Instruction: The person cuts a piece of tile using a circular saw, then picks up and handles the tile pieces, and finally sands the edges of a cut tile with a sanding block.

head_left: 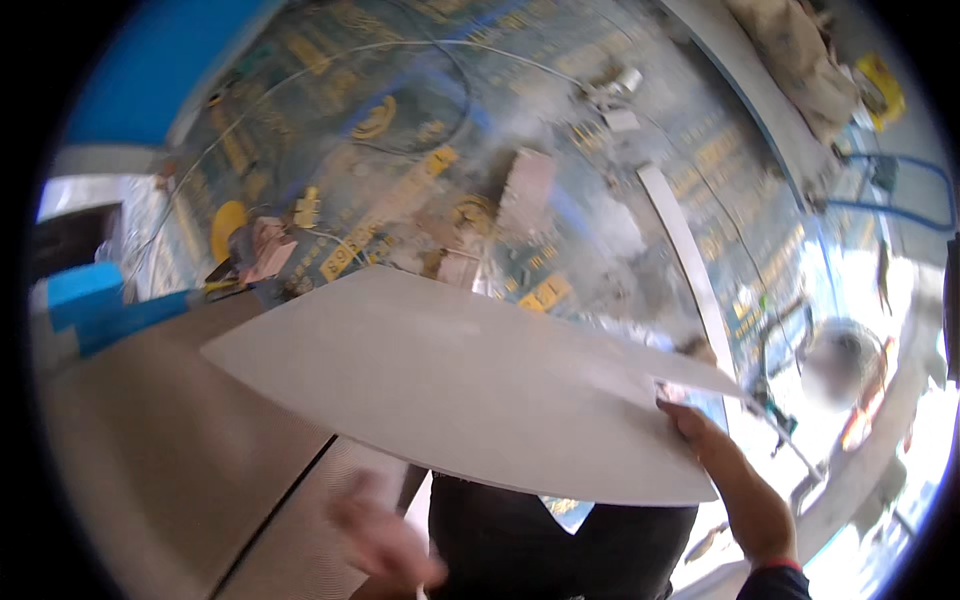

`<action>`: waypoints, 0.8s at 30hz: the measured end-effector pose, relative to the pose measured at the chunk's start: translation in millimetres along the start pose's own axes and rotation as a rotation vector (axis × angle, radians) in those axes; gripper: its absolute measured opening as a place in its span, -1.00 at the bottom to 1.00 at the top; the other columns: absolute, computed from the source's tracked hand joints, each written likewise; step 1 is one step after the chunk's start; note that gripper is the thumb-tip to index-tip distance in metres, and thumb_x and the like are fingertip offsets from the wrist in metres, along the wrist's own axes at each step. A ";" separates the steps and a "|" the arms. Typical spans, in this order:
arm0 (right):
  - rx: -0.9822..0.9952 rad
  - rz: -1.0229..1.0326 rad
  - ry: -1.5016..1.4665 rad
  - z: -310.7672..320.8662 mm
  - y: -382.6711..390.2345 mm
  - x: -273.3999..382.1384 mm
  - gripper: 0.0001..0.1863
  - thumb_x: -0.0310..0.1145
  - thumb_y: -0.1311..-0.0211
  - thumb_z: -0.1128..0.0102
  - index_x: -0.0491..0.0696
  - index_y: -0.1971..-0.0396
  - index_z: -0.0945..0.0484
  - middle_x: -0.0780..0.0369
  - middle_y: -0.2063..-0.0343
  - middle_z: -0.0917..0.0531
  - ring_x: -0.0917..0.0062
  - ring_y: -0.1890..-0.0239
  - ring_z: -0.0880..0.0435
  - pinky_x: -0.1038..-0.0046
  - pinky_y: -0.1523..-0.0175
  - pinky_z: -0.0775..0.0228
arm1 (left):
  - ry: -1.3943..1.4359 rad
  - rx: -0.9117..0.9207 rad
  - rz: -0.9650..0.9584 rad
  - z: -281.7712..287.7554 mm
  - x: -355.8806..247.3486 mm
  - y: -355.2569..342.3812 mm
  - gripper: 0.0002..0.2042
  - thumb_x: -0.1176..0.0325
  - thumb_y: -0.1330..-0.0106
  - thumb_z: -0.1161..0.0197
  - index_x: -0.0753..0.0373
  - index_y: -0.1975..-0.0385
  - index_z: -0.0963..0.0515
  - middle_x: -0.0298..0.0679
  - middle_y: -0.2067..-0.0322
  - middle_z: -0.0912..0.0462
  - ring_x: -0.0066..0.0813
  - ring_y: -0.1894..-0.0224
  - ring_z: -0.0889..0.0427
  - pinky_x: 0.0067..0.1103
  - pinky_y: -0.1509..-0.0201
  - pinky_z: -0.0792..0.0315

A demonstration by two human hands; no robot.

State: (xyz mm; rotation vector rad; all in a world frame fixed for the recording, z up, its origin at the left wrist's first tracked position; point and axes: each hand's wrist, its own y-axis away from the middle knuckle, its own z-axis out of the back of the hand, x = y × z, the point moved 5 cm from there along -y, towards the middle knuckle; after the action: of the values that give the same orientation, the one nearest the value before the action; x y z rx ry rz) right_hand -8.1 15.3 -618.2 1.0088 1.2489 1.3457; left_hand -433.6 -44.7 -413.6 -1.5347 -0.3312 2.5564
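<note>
A large pale beige flat panel (450, 390), much like a thin tile, is held tilted in front of my body. At its right end is a small cut-out, and there my right hand (700, 438) grips the edge, thumb on the upper face and the other fingers mostly hidden. My left hand (385, 535) is below the panel's near edge, apart from it and smeared by motion. Whether it holds anything does not show clearly. My dark trousers (560, 545) appear under the panel.
Brown sheets or boards (190, 420) lie at the left, beside blue blocks (90, 300). Across the dusty, printed floor covering run cables (470, 43), with a pinkish offcut (527, 190) and a long pale strip (685, 250). A blue metal frame (900, 205) stands at the right.
</note>
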 end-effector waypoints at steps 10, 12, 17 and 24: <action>-0.028 -0.124 0.213 -41.3 -6.0 -30.4 -0.42 0.04 -0.22 -0.25 -0.21 0.05 -0.57 0.12 0.06 -0.61 0.31 0.10 -0.63 0.15 0.04 -0.52 | 0.503 -1.020 1.261 190.2 146.6 59.4 -0.46 0.13 -0.49 0.11 0.40 -0.31 -0.16 -0.02 -0.28 -0.25 -0.11 -0.29 -0.26 -0.24 -0.38 -0.11; -0.073 -0.151 0.225 -32.1 -13.9 -48.0 -0.37 0.11 -0.20 -0.24 -0.20 0.03 -0.56 0.12 0.04 -0.60 0.29 0.05 -0.60 0.13 0.00 -0.48 | 0.610 -0.913 1.201 195.9 162.6 89.8 -0.45 0.11 -0.45 0.05 0.40 -0.28 -0.21 -0.06 -0.30 -0.25 -0.15 -0.31 -0.25 -0.24 -0.42 -0.05; -0.174 -0.188 0.330 -39.6 -14.5 -60.1 -0.27 0.27 -0.17 -0.15 -0.17 0.04 -0.60 0.11 0.08 -0.64 0.22 0.06 -0.62 0.06 -0.05 -0.41 | 0.006 0.006 0.980 171.6 158.2 122.9 -0.49 0.24 -0.41 0.00 0.44 -0.26 -0.22 -0.07 -0.32 -0.24 -0.15 -0.34 -0.21 -0.23 -0.45 -0.03; -0.084 -0.064 0.401 -45.9 -33.6 -72.2 -0.26 0.26 -0.26 -0.01 -0.25 0.14 -0.63 0.02 0.12 -0.65 0.21 0.05 -0.64 0.21 -0.03 -0.44 | 0.972 -0.682 1.400 122.3 140.5 130.5 -0.55 0.40 -0.40 0.01 0.47 -0.24 -0.23 -0.06 -0.26 -0.31 -0.14 -0.30 -0.27 -0.25 -0.43 -0.11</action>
State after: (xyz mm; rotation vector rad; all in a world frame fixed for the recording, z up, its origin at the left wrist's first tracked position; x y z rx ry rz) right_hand -37.9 -64.3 -653.2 0.6517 1.4898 1.5857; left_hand -608.6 -152.1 -511.5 -4.0365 0.1136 1.6696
